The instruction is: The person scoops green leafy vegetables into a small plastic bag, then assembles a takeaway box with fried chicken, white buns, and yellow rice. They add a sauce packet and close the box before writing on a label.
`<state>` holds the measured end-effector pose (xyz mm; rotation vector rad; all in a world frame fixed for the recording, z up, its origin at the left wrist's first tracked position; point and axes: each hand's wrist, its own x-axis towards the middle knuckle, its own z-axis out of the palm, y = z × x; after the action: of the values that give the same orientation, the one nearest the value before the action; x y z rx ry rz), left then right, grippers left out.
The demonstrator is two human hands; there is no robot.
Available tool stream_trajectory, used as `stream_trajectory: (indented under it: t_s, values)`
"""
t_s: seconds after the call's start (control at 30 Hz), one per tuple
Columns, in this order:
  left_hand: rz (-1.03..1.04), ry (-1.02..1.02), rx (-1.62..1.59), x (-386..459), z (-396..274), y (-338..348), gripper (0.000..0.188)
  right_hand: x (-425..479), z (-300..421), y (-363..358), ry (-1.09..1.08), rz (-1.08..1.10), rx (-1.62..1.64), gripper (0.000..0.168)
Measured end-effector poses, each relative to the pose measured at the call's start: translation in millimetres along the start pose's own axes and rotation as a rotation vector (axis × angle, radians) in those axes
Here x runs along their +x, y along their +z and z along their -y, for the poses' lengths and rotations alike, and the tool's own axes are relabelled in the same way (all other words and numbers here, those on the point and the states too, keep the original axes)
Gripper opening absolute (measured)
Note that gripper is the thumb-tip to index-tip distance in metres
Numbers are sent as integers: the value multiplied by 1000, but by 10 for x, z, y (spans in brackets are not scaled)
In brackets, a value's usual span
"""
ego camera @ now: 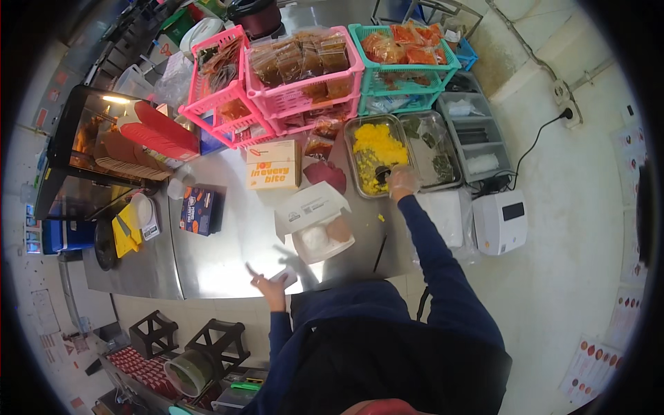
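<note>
My right hand (403, 181), in a clear plastic glove, grips a black spoon (382, 174) at the near end of a metal tray (348, 155). Yellow crumbled food, like scrambled egg (381, 142), fills much of that tray. By the table's front edge, my left hand (268, 288) holds a small flat white item (285, 279), with the index finger stretched out; what the item is I cannot tell. Between the hands stands an open white takeaway box (311, 211). Inside it sit a round white mound, probably rice (314, 239), and a brown piece of food (339, 229).
Pink baskets (306, 93) and green baskets (404, 67) of packed sachets line the back. A second metal tray (433, 148) holds dark leaves. A white label printer (499, 223) stands right. Stacked cartons (272, 166), a blue box (197, 210) and a kitchen scale (150, 225) are leftward.
</note>
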<state>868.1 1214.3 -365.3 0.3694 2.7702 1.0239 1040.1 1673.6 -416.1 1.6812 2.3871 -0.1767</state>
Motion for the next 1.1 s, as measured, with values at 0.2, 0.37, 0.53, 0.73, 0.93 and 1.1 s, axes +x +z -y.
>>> stream_trajectory:
  t_s: [0.2, 0.37, 0.53, 0.73, 0.93, 1.1]
  values:
    - [101, -689, -831, 31, 140, -94, 111, 71, 184, -24, -144, 59, 112, 43]
    - [223, -739, -1094, 308, -337, 8, 91, 295, 123, 320, -383, 466, 447, 36]
    - [371, -635, -1041, 195, -1177, 36, 76, 241, 159, 651, -255, -275, 896, 45]
    - [402, -626, -1012, 118, -1299, 81, 51, 286, 308, 403, -96, -422, 550, 68]
    - [372, -607, -1006, 178, -1262, 99, 43, 590, 258, 907, -238, -616, 522, 73]
    - [317, -566, -1041, 193, -1206, 20, 41, 328, 211, 591, -342, -213, 242, 62]
